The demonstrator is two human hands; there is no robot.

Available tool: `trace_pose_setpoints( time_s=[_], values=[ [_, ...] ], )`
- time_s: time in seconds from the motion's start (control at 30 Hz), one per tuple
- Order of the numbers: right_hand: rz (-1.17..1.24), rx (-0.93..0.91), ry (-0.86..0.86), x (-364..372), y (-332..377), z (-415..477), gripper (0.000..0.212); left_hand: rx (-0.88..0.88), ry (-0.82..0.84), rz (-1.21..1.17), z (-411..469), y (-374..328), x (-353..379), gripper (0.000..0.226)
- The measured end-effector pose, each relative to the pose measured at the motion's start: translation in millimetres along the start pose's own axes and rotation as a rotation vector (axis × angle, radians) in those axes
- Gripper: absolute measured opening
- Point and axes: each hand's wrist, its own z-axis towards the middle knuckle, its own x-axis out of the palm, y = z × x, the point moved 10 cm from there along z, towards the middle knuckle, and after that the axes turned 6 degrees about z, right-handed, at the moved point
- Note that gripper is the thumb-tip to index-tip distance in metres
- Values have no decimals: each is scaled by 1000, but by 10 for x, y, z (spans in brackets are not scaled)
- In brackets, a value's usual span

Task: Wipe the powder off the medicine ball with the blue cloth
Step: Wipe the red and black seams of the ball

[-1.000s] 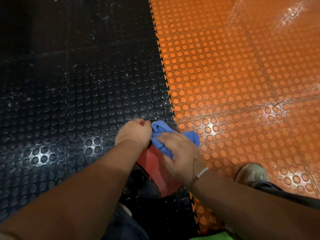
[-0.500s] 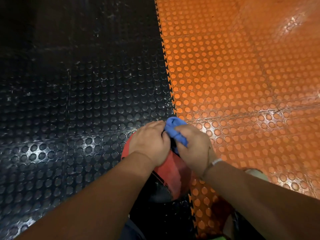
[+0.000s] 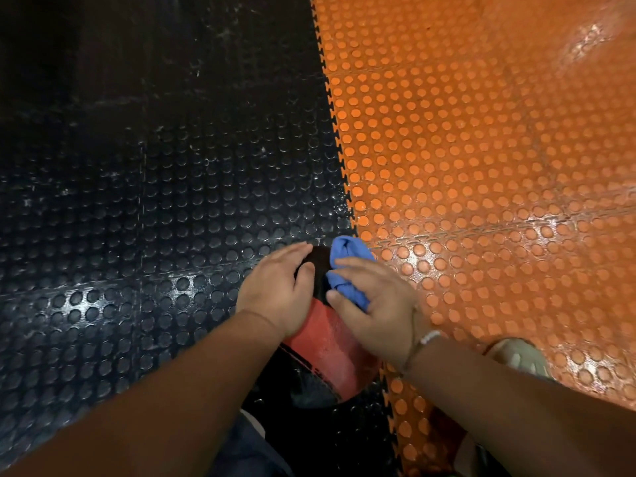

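Blue cloth (image 3: 345, 251) sits bunched in the curled fingers of the right hand (image 3: 378, 308); the left hand (image 3: 275, 290) lies flat, fingers together, on the medicine ball (image 3: 330, 349).

Red-and-black medicine ball (image 3: 330, 352) rests on the floor (image 3: 172, 201), faintly powder-smeared. My right hand (image 3: 375, 304) grips the bunched blue cloth (image 3: 344, 256) against its top.

Most of the medicine ball (image 3: 327, 342) lies under the two hands, the left hand (image 3: 275, 290) flat over its left top and the right hand (image 3: 375, 304) over its right side. Its lower black part melts into the dark floor (image 3: 137, 235), so no edge shows there. Much of the blue cloth (image 3: 347, 266) is tucked beneath the right hand's fingers; both forearms run off the bottom edge, and the right one half hides a pale shoe (image 3: 516, 356).
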Motion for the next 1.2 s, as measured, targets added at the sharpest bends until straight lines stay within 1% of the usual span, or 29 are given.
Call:
trace_pose_setpoints(
  time_s=[0.07,0.1,0.13,0.2,0.23,0.27,0.3,0.37,0.4,0.47,0.5,0.53,0.57,0.63,0.67,0.7,0.73,0.8,0.83,0.9,0.93,0.97,1.0,1.03,1.07,1.1,1.13,1.17,1.2],
  values=[
    [15,41,115,57,-151,13,42,-4,0,-23,-8,14,-3,61],
    [63,102,131,51,-287,23,40,-2,-1,-15,-7,3,-2,60],
    [128,198,116,15,-435,63,34,1,-2,2,-1,-17,-1,57],
    [249,493,89,7,-696,137,20,-3,0,34,15,-39,16,47],
    [208,572,106,28,-711,168,20,-9,-3,32,21,-31,22,45],
    [124,537,114,38,-645,224,22,-14,-8,18,23,-16,17,47],
    [62,422,118,58,-473,266,22,-21,-15,-4,26,14,8,51],
    [-2,99,103,91,-2,228,25,-35,-32,-47,24,97,-16,54],
    [-16,-7,114,116,139,156,28,-34,-40,-58,9,123,-23,52],
    [-36,-106,73,65,111,43,31,-2,-47,-66,-44,93,-17,54],
    [-12,-83,39,15,-2,34,30,19,-43,-62,-66,54,-8,56],
    [52,-2,0,-63,-162,48,26,35,-36,-53,-81,13,8,57],
    [128,149,-39,-135,-358,77,21,42,-30,-43,-84,-12,24,58],
    [221,545,21,-71,-747,98,14,45,-26,-23,-76,-43,45,59],
    [161,623,76,-30,-807,131,21,49,-32,-14,-78,-58,43,60],
    [62,619,153,25,-768,187,25,53,-46,-9,-92,-61,33,59],
    [-20,536,206,78,-608,259,25,55,-64,-11,-111,-49,17,59],
    [-58,198,172,125,-140,328,21,49,-89,-46,-146,30,-18,60],
    [-66,58,191,179,41,274,25,55,-95,-76,-166,83,-36,63],
    [-58,-86,249,251,81,158,33,92,-104,-123,-225,157,-66,65],
    [-36,-61,250,252,-70,152,31,117,-109,-132,-262,172,-85,63],
    [-12,44,235,214,-266,164,27,142,-115,-132,-295,173,-102,62],
    [-2,209,238,183,-528,181,24,167,-118,-127,-320,158,-116,60],
    [-15,414,289,196,-777,159,24,186,-118,-119,-336,137,-122,59],
    [-36,562,331,216,-929,107,26,200,-117,-110,-345,111,-122,58],
    [-59,607,348,244,-972,91,28,207,-120,-104,-344,101,-118,58],
    [-67,583,328,256,-917,119,29,207,-127,-102,-338,105,-122,58],
    [-33,498,290,274,-747,155,30,202,-136,-104,-335,116,-128,57],
    [13,346,215,255,-486,193,30,200,-142,-106,-335,127,-128,57]
  ],
)
